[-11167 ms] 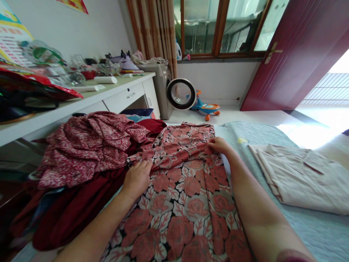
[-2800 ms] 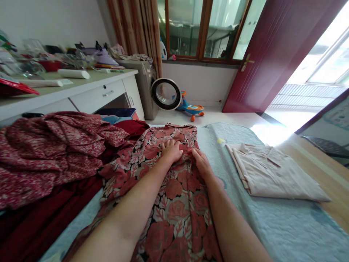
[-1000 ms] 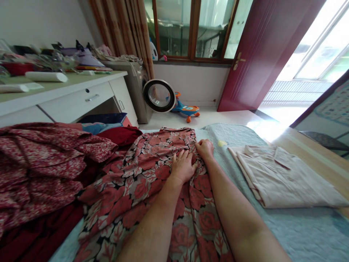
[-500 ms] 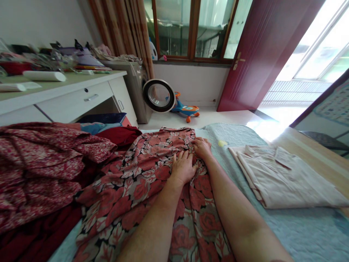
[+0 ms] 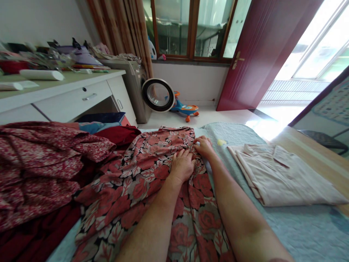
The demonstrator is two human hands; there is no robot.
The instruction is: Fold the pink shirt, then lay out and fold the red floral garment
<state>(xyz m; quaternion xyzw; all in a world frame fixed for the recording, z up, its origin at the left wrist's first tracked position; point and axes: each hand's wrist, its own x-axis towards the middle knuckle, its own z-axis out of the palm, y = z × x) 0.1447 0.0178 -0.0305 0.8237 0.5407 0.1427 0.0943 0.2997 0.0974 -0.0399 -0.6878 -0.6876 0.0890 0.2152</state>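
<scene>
A floral dress [image 5: 141,182] in coral red, grey and black lies spread over the bed, with folds running along its length. My left hand [image 5: 183,164] rests flat on its upper part, fingers outstretched. Just beyond and to the right, my right hand [image 5: 204,146] has its fingers bent at the dress's right edge, seemingly pinching the cloth; the fingertips are partly hidden. On the right lies a folded cream shirt [image 5: 280,178], collar uppermost. Left of the dress is a heap with a red-and-white patterned garment [image 5: 40,167] and dark red cloth [image 5: 120,136].
A light blue quilt [image 5: 234,134] covers the bed. Beyond stand a cluttered white desk [image 5: 73,98], a washing machine [image 5: 141,105] with its round door [image 5: 147,95] swung out, and a blue-orange ride-on toy [image 5: 185,108]. A dark red door [image 5: 245,72] stands ajar at right.
My right hand has lifted slightly and its fingers have bent more at the dress's edge. My left hand has barely shifted, its fingers drawn a little closer together.
</scene>
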